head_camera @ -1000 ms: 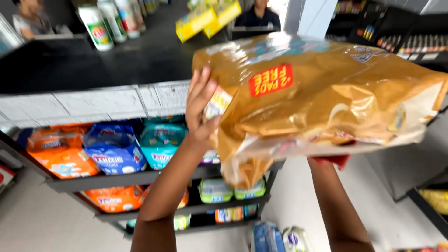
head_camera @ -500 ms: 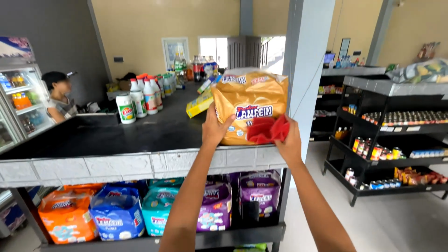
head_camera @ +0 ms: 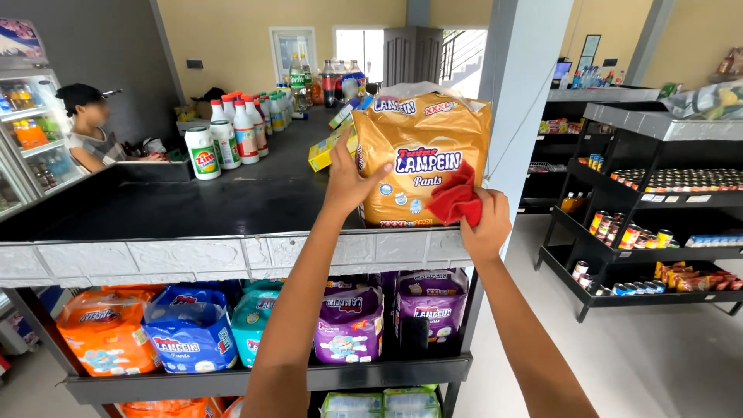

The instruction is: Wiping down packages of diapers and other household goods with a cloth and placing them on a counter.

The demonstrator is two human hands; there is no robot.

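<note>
Daylight floods in through the windows (head_camera: 364, 50) at upper centre, which are blown out to near white. The room is bright and evenly lit, with soft shadows under the black shelf top (head_camera: 193, 209) at mid-left. The glossy gold package (head_camera: 422, 155) shows mild sheen. Focus is sharp throughout; wide-angle distortion bends vertical lines toward the frame's left and right edges.

White bottles (head_camera: 229, 139) stand in a row on the dark shelf top (head_camera: 178, 205). Orange (head_camera: 102, 329), blue (head_camera: 190, 333) and purple packs (head_camera: 348, 325) fill the shelf below. A person (head_camera: 89, 131) sits beside a fridge (head_camera: 27, 124).
</note>
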